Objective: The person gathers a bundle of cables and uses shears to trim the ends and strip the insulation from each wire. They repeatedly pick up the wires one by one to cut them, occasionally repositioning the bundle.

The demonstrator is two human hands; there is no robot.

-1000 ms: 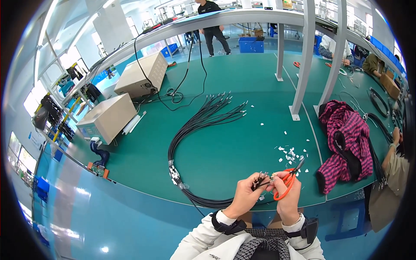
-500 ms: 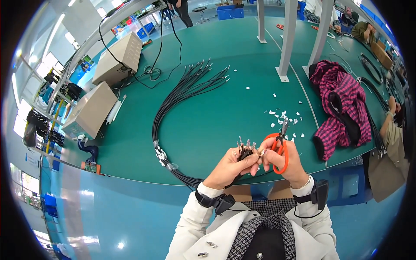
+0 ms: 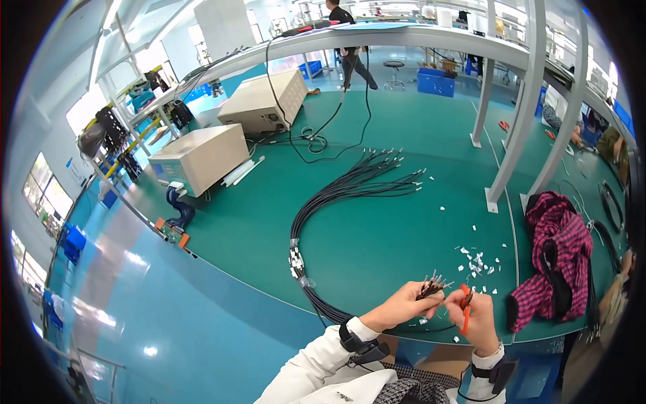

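Tipped since earlier from twelve toward two o'clock, the cable ends fan from our gripping left hand; the black bundle bows toward ten across the green table — far tips pointing to two. Our right hand grips orange scissors. At twelve, a blue bin — contents unclear.

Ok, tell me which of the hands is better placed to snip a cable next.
Probably the right hand: it holds the orange scissors, while the left hand grips the bunched cable ends.
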